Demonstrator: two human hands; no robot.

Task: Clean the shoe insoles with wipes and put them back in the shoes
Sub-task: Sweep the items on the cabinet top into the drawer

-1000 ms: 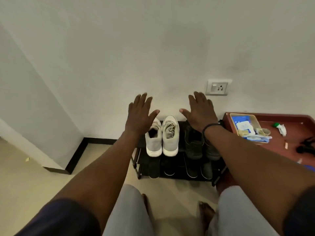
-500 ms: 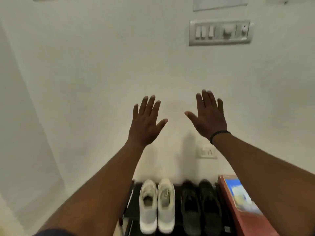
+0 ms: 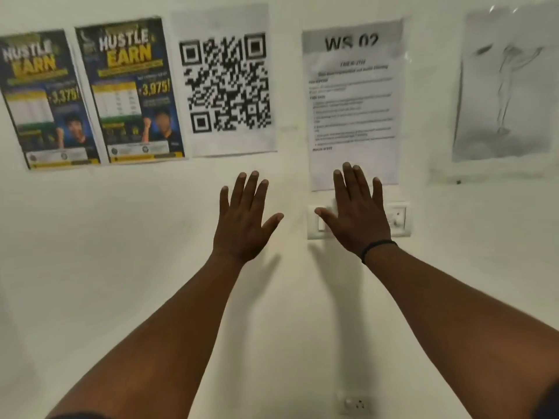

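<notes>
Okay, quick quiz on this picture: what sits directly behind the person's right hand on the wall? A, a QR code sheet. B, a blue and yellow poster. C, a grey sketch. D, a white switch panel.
D: the right hand, fingers spread and holding nothing, overlaps the white switch panel, while the QR code sheet hangs higher and further left.
</notes>
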